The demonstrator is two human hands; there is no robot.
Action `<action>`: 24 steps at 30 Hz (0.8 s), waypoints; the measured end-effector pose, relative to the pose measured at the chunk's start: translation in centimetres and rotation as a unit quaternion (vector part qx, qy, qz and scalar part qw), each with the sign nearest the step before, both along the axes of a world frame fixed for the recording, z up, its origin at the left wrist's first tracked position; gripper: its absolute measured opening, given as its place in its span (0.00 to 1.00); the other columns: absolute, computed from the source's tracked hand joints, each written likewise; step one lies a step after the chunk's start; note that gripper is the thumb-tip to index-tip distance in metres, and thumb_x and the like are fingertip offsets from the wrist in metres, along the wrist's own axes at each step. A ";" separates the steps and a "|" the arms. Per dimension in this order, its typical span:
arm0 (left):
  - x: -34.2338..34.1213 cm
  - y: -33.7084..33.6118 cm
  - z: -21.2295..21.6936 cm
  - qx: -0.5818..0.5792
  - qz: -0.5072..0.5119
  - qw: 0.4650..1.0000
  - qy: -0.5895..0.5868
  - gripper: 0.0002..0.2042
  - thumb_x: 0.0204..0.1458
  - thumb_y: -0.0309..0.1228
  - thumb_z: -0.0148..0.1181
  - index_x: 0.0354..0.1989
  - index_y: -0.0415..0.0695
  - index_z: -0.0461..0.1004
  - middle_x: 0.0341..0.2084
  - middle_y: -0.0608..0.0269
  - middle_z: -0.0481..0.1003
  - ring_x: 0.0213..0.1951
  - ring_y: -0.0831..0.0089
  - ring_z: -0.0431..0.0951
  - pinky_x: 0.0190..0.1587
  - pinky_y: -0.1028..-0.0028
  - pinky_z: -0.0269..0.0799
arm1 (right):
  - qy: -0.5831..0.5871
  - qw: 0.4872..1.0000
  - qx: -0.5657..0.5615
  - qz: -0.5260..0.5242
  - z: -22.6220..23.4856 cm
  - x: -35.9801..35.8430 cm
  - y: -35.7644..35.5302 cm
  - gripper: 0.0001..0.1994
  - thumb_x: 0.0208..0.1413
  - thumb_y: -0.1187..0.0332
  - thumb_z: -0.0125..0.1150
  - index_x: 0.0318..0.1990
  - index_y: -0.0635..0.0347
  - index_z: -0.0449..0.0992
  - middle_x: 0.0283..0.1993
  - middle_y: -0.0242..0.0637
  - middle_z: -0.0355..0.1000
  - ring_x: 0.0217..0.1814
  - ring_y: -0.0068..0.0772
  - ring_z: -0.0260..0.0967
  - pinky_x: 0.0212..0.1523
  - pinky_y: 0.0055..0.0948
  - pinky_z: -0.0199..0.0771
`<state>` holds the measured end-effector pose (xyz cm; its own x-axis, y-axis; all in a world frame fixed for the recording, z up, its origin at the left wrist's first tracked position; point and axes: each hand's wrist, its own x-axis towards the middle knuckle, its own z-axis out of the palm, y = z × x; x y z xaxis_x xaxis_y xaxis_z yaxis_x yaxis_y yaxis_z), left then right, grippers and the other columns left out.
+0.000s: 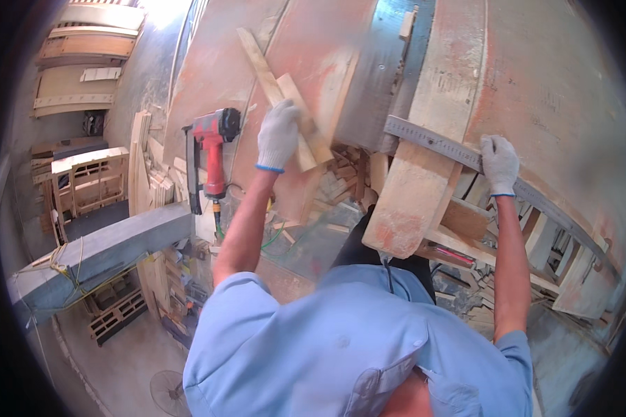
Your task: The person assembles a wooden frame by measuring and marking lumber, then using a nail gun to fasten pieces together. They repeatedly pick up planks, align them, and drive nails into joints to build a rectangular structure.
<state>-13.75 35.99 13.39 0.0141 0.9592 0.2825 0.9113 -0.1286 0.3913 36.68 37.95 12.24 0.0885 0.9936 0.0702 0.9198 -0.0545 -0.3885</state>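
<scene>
My left hand [278, 135], in a white knit glove with a blue cuff, closes over the edge of a long pale wooden strip [258, 62]. A shorter wooden strip [305, 111] crosses beside it at an angle; the palm hides part of the contact. My right hand [499, 165], gloved the same way, grips a long metal ruler [431, 141] near its middle. One end of the ruler lies over a thick wooden board [407, 198] that juts toward me. Left of my left hand, a red and black nail gun [214, 149] stands with its hose hanging down.
Large worn wooden worktops [528, 90] spread ahead, split by a grey metal strip [379, 76]. Wood offcuts [341, 174] pile below the edge. A grey beam [111, 243] runs at left, near wooden frames [90, 181]. A fan [168, 390] stands at lower left.
</scene>
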 end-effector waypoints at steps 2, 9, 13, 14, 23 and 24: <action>-2.1 -2.6 -0.7 0.049 0.087 0.995 -0.019 0.15 0.57 0.27 0.57 0.53 0.42 0.78 0.50 0.47 0.79 0.52 0.47 0.79 0.56 0.57 0.75 | 0.030 0.998 0.047 0.003 0.6 -1.5 -0.4 0.13 0.63 0.58 0.58 0.38 0.57 0.82 0.41 0.44 0.79 0.48 0.50 0.76 0.50 0.46 0.74; -0.2 -7.2 -1.4 -0.128 0.279 0.951 -0.024 0.26 0.57 0.39 0.60 0.64 0.43 0.69 0.52 0.46 0.77 0.50 0.45 0.79 0.52 0.54 0.75 | 0.200 0.963 0.040 0.175 5.3 -19.4 -5.5 0.11 0.59 0.68 0.62 0.46 0.62 0.80 0.46 0.47 0.79 0.50 0.50 0.76 0.54 0.44 0.75; 3.2 -5.5 -0.2 -0.151 0.279 0.948 0.024 0.34 0.52 0.43 0.65 0.67 0.44 0.66 0.49 0.43 0.75 0.52 0.44 0.78 0.53 0.52 0.74 | 0.158 0.965 -0.002 0.209 2.9 -27.1 -5.1 0.19 0.57 0.57 0.62 0.50 0.59 0.76 0.44 0.48 0.77 0.48 0.52 0.76 0.49 0.49 0.77; 3.4 -5.1 0.6 -0.187 0.279 0.942 0.005 0.37 0.50 0.41 0.65 0.70 0.46 0.62 0.49 0.41 0.75 0.53 0.42 0.76 0.53 0.50 0.74 | 0.146 0.967 -0.029 0.208 2.9 -28.4 -4.7 0.20 0.56 0.55 0.61 0.50 0.57 0.74 0.41 0.47 0.76 0.46 0.53 0.76 0.47 0.50 0.77; -1.1 -7.0 2.7 -0.161 0.177 0.768 -0.594 0.31 0.54 0.29 0.57 0.68 0.32 0.65 0.62 0.47 0.72 0.57 0.60 0.76 0.61 0.64 0.70 | 0.007 0.965 -0.107 0.241 1.7 -33.2 -4.3 0.32 0.54 0.51 0.65 0.62 0.61 0.68 0.41 0.49 0.74 0.43 0.50 0.78 0.40 0.48 0.80; -1.9 -7.9 1.9 -0.162 0.157 0.723 -0.653 0.31 0.56 0.26 0.53 0.70 0.33 0.62 0.62 0.53 0.72 0.56 0.64 0.77 0.60 0.68 0.72 | 0.006 0.965 -0.107 0.238 1.5 -33.4 -4.4 0.33 0.54 0.51 0.65 0.62 0.61 0.68 0.41 0.49 0.74 0.42 0.50 0.78 0.39 0.48 0.80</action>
<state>-15.62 28.11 15.30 -0.2949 0.8763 -0.3810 -0.2973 0.2948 0.9081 3.24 33.55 13.75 -0.3828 0.9131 -0.1403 0.8558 0.2933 -0.4261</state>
